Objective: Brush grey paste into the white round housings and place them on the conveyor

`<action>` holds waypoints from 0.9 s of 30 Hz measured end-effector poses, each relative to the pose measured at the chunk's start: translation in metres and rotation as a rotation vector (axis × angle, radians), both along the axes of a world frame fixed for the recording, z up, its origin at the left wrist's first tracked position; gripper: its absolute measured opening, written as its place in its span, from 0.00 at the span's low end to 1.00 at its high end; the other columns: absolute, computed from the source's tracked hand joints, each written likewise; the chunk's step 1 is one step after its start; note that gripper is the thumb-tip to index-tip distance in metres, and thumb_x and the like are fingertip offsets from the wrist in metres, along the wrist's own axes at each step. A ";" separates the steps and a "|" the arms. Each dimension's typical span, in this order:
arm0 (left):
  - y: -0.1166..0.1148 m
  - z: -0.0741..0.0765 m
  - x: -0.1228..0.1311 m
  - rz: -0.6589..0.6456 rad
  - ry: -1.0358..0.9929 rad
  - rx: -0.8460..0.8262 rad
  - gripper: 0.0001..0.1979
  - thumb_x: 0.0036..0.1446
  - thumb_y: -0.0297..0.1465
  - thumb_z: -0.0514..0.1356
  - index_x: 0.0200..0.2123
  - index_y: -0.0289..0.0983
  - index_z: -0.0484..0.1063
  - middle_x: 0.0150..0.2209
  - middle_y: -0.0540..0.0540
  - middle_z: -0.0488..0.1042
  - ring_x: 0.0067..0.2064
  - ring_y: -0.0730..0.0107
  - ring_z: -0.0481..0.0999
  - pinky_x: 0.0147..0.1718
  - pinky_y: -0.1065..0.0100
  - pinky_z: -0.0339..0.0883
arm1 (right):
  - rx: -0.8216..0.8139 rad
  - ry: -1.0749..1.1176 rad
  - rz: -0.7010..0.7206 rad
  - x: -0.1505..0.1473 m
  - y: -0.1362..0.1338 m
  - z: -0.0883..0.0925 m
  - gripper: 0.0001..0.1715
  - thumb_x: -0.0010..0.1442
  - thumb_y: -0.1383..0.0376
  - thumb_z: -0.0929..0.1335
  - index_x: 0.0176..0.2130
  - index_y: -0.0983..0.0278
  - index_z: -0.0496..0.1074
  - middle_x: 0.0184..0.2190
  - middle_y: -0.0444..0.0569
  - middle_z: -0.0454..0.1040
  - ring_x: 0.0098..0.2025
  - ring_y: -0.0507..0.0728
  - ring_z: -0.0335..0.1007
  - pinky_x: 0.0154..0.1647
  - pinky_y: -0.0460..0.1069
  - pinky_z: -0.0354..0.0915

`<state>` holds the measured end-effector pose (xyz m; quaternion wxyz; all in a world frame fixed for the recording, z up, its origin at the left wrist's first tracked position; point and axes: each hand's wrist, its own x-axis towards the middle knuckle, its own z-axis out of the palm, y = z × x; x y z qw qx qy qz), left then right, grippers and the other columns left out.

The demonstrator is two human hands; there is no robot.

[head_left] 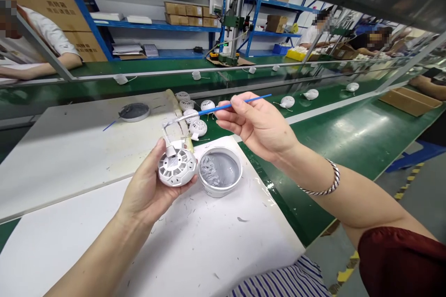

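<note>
My left hand point(149, 185) grips a round white plastic housing point(177, 167) with slotted vents, its top tilted toward me. A small white square part and thin wires stick up from the housing. Pinched between the fingers of my right hand point(259, 125) is a thin blue stick point(223, 107), its far end smeared with grey paste. That smeared end is above the housing, near the wires; whether it touches them I cannot tell. Just right of the housing stands a white tub point(220, 190) of grey paste point(226, 167) on the white board point(195, 241).
Several similar white housings point(198, 127) cluster behind my hands. Others point(287, 101) lie spaced along the green conveyor point(334, 125). A second tub of grey paste point(134, 111) sits on the left board. A metal rail runs behind, and an open cardboard box point(409, 100) stands right. Other people work farther off.
</note>
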<state>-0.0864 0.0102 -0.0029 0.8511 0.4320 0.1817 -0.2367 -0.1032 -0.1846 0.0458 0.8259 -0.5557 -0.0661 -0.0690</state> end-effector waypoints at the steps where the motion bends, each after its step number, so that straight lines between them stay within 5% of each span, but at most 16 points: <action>1: 0.000 0.000 0.000 0.006 -0.001 0.000 0.13 0.56 0.38 0.62 0.42 0.39 0.75 0.44 0.40 0.76 0.40 0.51 0.78 0.27 0.51 0.75 | -0.018 -0.003 -0.002 0.000 0.002 -0.001 0.10 0.57 0.62 0.72 0.32 0.63 0.67 0.33 0.40 0.78 0.36 0.48 0.78 0.40 0.43 0.75; 10: -0.001 0.005 -0.004 0.022 -0.032 -0.018 0.12 0.56 0.37 0.61 0.40 0.35 0.74 0.45 0.40 0.76 0.37 0.57 0.78 0.26 0.54 0.76 | -0.234 -0.095 -0.076 -0.017 0.009 -0.021 0.11 0.57 0.62 0.71 0.33 0.64 0.67 0.32 0.43 0.78 0.34 0.50 0.78 0.39 0.45 0.76; 17: 0.000 0.004 -0.007 0.021 -0.109 -0.057 0.08 0.50 0.26 0.62 0.35 0.32 0.76 0.45 0.38 0.75 0.41 0.55 0.77 0.31 0.54 0.77 | -0.428 -0.231 -0.188 -0.034 0.013 -0.023 0.06 0.59 0.64 0.70 0.32 0.63 0.69 0.32 0.44 0.75 0.36 0.51 0.77 0.40 0.47 0.75; 23: 0.001 -0.003 -0.009 -0.015 -0.161 -0.057 0.03 0.44 0.22 0.64 0.26 0.31 0.74 0.45 0.38 0.75 0.44 0.55 0.75 0.36 0.54 0.77 | -0.433 -0.254 -0.190 -0.038 0.008 -0.025 0.05 0.59 0.65 0.70 0.33 0.62 0.69 0.33 0.44 0.74 0.36 0.52 0.77 0.41 0.49 0.76; 27: 0.002 -0.008 -0.009 -0.099 -0.267 -0.043 0.11 0.43 0.23 0.66 0.34 0.34 0.77 0.40 0.42 0.76 0.41 0.61 0.76 0.38 0.59 0.77 | -0.486 -0.312 -0.184 -0.041 0.006 -0.026 0.03 0.60 0.65 0.69 0.34 0.62 0.69 0.35 0.45 0.75 0.37 0.52 0.76 0.41 0.49 0.76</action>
